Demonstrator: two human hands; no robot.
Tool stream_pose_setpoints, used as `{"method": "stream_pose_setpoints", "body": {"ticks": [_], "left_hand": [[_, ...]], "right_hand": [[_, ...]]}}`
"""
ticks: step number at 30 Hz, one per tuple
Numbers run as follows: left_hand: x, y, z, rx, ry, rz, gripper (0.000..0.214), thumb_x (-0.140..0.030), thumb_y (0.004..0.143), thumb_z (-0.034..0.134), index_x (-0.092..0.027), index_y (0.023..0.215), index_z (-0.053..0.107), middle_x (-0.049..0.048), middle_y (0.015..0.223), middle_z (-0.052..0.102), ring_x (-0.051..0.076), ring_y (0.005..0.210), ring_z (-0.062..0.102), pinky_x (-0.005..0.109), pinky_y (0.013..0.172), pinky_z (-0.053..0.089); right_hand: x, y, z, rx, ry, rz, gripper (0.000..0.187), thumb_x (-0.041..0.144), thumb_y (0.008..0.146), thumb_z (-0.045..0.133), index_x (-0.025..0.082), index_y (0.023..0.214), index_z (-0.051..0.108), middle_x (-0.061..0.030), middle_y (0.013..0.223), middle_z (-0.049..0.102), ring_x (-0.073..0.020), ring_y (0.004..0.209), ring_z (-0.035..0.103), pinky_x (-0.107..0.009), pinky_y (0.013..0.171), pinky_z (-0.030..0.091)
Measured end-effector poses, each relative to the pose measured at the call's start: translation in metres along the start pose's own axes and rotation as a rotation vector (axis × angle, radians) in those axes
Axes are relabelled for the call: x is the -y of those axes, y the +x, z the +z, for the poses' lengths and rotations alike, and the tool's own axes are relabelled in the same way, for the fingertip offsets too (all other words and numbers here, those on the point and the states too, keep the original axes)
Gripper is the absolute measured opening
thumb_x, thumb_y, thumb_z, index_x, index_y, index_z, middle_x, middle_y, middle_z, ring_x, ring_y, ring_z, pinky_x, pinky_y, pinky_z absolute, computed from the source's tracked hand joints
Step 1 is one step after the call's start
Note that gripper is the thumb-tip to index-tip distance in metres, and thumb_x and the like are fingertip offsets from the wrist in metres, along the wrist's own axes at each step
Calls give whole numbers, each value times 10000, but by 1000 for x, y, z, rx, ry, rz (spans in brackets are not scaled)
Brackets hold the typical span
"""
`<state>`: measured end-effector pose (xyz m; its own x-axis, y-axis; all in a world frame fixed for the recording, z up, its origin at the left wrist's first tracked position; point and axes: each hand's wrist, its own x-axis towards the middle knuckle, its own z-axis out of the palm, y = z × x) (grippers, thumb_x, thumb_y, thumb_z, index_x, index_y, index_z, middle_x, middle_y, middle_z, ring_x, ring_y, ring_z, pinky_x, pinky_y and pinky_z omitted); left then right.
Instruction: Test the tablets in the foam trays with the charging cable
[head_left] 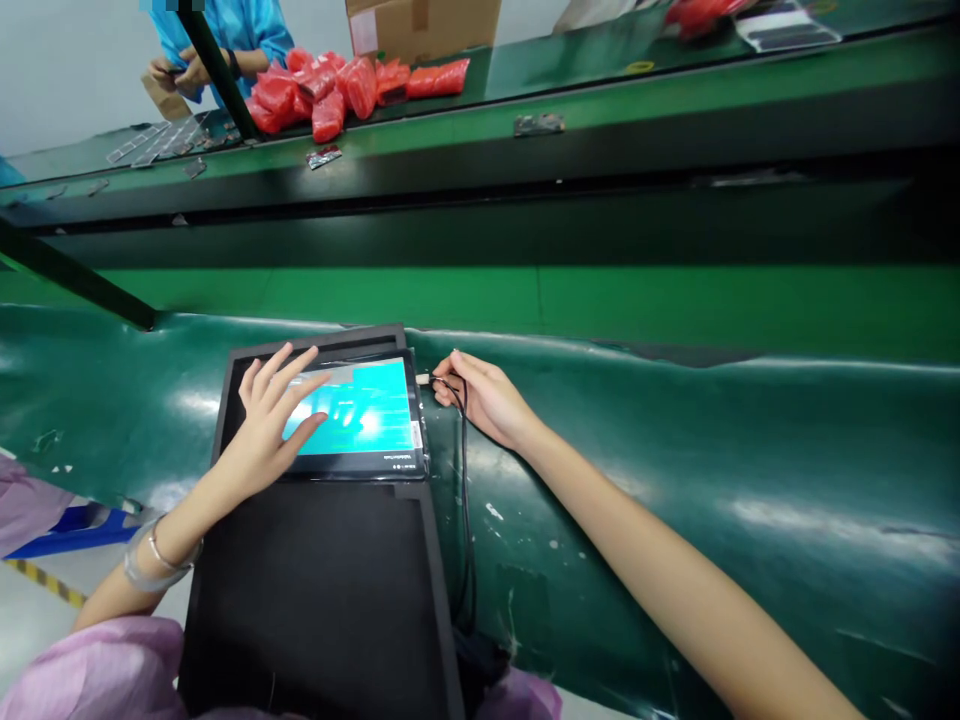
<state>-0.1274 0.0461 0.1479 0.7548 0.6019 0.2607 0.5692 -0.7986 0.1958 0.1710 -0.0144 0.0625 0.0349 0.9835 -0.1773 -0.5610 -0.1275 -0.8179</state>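
Observation:
A tablet with a lit cyan screen lies on a black foam tray. Over its left part hovers my left hand, fingers spread; whether a fingertip touches the glass I cannot tell. At the tablet's right edge, my right hand pinches the plug end of a black cable. The pale connector of that cable meets the tablet's side. From there the cable loops down along the tray's right side.
Green matting covers the bench. Beyond a green conveyor is a raised shelf with red wrapped bundles and a cardboard box. A co-worker in blue handles something at the far left. A dark post slants at left.

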Motion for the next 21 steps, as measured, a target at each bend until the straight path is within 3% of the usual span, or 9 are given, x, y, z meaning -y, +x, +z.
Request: {"method": "stream_pose_setpoints", "body": {"ticks": [4, 9, 13, 21], "left_hand": [[-14, -10, 7, -9, 30, 161, 345, -290, 985, 557, -358, 1320, 608, 35, 1591, 370, 328, 1507, 214, 580, 1216, 84], [-26, -11, 14, 41, 72, 328, 327, -347, 974, 577, -368, 1292, 645, 43, 1555, 426, 334, 1489, 217, 593, 1211, 72], [-30, -9, 22, 28, 43, 307, 373, -379, 971, 573, -379, 1341, 614, 39, 1574, 397, 342, 1485, 211, 585, 1217, 72], [-25, -4, 31, 130, 6, 258, 534, -548, 970, 521, -395, 1478, 464, 42, 1666, 177, 410, 1520, 51, 637, 1196, -22]], "right_hand": [[0, 0, 0, 0, -3, 2, 362, 543, 827, 740, 198, 777, 641, -13, 734, 549, -156, 655, 499, -316, 626, 427], [0, 1, 1, -1, -2, 6, 360, 539, 821, 750, 199, 774, 642, -15, 744, 555, -157, 662, 504, -312, 618, 426], [1, 0, 2, 0, -4, 4, 354, 536, 827, 745, 201, 774, 643, -14, 740, 550, -158, 659, 501, -313, 619, 426], [1, 0, 1, 6, -8, 7, 353, 531, 842, 729, 196, 781, 633, -12, 743, 544, -153, 656, 499, -313, 624, 429]]}}
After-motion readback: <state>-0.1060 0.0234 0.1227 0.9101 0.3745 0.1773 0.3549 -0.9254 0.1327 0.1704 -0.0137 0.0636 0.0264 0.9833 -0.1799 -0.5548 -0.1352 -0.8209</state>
